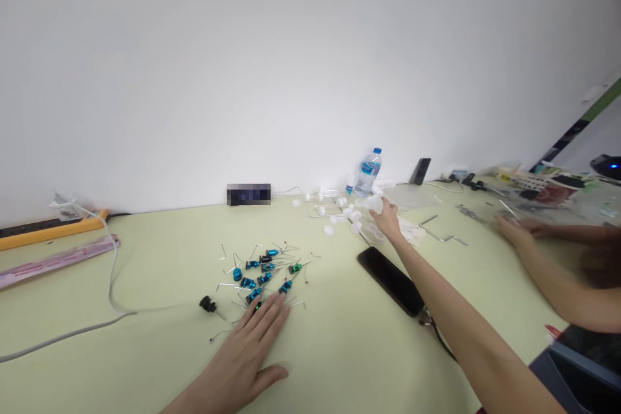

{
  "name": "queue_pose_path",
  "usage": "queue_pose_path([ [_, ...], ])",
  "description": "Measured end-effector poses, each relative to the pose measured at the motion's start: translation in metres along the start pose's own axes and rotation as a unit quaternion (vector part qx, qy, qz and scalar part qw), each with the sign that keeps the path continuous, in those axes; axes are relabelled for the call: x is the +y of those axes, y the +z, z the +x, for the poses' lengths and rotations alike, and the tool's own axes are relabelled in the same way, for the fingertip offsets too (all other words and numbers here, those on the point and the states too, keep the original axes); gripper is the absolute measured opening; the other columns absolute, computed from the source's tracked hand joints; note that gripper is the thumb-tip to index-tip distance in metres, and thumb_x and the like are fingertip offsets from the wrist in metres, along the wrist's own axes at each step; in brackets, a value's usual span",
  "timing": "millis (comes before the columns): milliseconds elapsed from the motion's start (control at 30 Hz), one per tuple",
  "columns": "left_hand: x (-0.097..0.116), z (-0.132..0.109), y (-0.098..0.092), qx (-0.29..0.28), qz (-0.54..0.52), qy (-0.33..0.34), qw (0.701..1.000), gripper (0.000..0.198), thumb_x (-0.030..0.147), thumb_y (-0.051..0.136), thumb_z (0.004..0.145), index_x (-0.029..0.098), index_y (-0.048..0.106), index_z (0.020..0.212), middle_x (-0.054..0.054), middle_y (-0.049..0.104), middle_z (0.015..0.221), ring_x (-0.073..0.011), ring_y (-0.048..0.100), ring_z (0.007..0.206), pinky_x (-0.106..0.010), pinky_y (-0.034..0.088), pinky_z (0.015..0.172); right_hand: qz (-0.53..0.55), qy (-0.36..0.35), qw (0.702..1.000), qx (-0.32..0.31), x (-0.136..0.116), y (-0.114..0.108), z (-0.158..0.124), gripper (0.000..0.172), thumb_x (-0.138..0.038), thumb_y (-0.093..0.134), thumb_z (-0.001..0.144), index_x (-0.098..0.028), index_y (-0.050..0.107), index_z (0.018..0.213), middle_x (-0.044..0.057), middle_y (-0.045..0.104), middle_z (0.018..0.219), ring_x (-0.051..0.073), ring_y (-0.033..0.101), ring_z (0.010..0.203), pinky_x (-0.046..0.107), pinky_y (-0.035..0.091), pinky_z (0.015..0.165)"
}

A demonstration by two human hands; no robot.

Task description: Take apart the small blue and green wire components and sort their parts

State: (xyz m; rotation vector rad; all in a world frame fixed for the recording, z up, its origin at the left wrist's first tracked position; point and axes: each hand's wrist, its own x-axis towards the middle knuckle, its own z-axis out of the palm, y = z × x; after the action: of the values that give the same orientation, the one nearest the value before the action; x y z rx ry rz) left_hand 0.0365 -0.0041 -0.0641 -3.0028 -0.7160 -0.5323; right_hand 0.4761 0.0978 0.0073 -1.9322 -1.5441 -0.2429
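My left hand [252,349] lies flat and open on the pale green table [160,259], fingertips touching the near edge of a scatter of small blue and green metal parts with thin wire pins [264,272]. My right hand [388,220] is stretched far forward, fingers curled around a clear plastic piece [373,206] among a cluster of small white caps and clear tubes [339,213]. A black phone [391,280] lies face down beside my right forearm.
A water bottle [367,173] stands by the wall. A grey cable [112,272] and an orange power strip [53,228] are at the left. Another person's arms [543,252] rest on the table at right, near tools and clutter [538,184]. A bent metal rod [444,236] lies between us.
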Motion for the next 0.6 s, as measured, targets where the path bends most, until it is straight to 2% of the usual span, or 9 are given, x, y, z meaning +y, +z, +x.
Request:
queue_pose_path([
  [67,0.001,-0.003,-0.002,0.012,0.006,0.004,1.0,0.069,0.042,0.045,0.091,0.018,0.014,0.149,-0.009,0.025,0.153,-0.0266,0.028,0.138,-0.043,0.025,0.113,-0.016,0.031,0.999,0.004,-0.007,0.001,-0.01,0.055,-0.026,0.046,0.084,-0.012,0.035,0.136,0.027,0.042,0.126,0.037,0.058,0.1,0.049,0.038,0.082],
  [133,0.002,-0.007,-0.002,0.019,0.018,0.014,1.0,0.067,0.039,0.045,0.092,0.018,0.017,0.148,-0.009,0.029,0.151,-0.0253,0.033,0.137,-0.041,0.027,0.112,-0.025,0.03,0.999,0.007,-0.024,0.0,-0.025,0.054,-0.024,0.05,0.082,-0.011,0.039,0.133,0.028,0.042,0.126,0.041,0.055,0.104,0.055,0.037,0.085],
  [200,0.003,-0.013,-0.002,0.026,0.026,0.024,0.999,0.065,0.039,0.046,0.092,0.017,0.02,0.148,-0.008,0.036,0.148,-0.023,0.04,0.133,-0.036,0.032,0.11,-0.013,-0.037,0.999,0.0,-0.053,-0.001,-0.044,0.046,-0.02,0.047,0.083,-0.01,0.046,0.128,0.027,0.047,0.123,0.042,0.051,0.109,0.058,0.036,0.089],
  [300,0.004,-0.021,0.0,0.062,0.022,0.027,0.997,0.061,0.039,0.048,0.091,0.018,0.03,0.145,-0.008,0.049,0.14,-0.0209,0.05,0.124,-0.03,0.041,0.104,0.018,-0.126,0.99,-0.054,-0.106,0.003,-0.078,0.033,-0.022,0.048,0.087,-0.017,0.054,0.118,0.014,0.056,0.116,0.029,0.051,0.112,0.044,0.041,0.096],
  [367,-0.001,-0.025,0.0,0.101,0.014,0.027,0.994,0.052,0.035,0.049,0.09,0.019,0.04,0.139,-0.009,0.056,0.134,-0.0223,0.052,0.122,-0.032,0.041,0.103,0.047,-0.178,0.979,-0.087,-0.14,0.01,-0.102,0.027,-0.024,0.048,0.089,-0.021,0.056,0.114,0.009,0.058,0.115,0.022,0.054,0.108,0.036,0.044,0.095],
  [400,-0.006,-0.026,-0.002,0.12,0.009,0.018,0.993,0.045,0.031,0.049,0.09,0.02,0.046,0.134,-0.009,0.058,0.13,-0.0235,0.051,0.122,-0.035,0.04,0.104,0.081,-0.209,0.97,-0.091,-0.154,0.014,-0.114,0.027,-0.022,0.045,0.09,-0.02,0.056,0.115,0.009,0.058,0.114,0.022,0.054,0.107,0.036,0.045,0.093],
  [467,-0.021,-0.025,-0.007,0.167,-0.011,-0.047,0.985,0.033,0.022,0.046,0.091,0.021,0.056,0.122,-0.01,0.063,0.12,-0.0237,0.053,0.117,-0.039,0.04,0.102,0.125,-0.25,0.957,-0.082,-0.173,0.021,-0.135,0.027,-0.017,0.042,0.091,-0.019,0.056,0.115,0.011,0.058,0.112,0.022,0.055,0.104,0.037,0.046,0.091],
  [533,-0.04,-0.02,-0.014,0.208,-0.027,-0.175,0.962,0.026,0.024,0.043,0.091,0.018,0.061,0.11,-0.011,0.064,0.109,-0.0249,0.053,0.109,-0.04,0.042,0.095,0.154,-0.286,0.943,-0.074,-0.183,0.028,-0.153,0.029,-0.014,0.04,0.091,-0.018,0.056,0.115,0.012,0.058,0.112,0.022,0.055,0.102,0.037,0.047,0.088],
  [600,-0.059,-0.011,-0.021,0.207,-0.031,-0.283,0.936,0.027,0.03,0.045,0.09,0.018,0.062,0.107,-0.012,0.062,0.108,-0.0277,0.05,0.108,-0.043,0.041,0.093,0.185,-0.305,0.932,-0.071,-0.185,0.033,-0.166,0.03,-0.012,0.041,0.09,-0.018,0.056,0.115,0.012,0.058,0.11,0.021,0.056,0.1,0.036,0.047,0.086],
])
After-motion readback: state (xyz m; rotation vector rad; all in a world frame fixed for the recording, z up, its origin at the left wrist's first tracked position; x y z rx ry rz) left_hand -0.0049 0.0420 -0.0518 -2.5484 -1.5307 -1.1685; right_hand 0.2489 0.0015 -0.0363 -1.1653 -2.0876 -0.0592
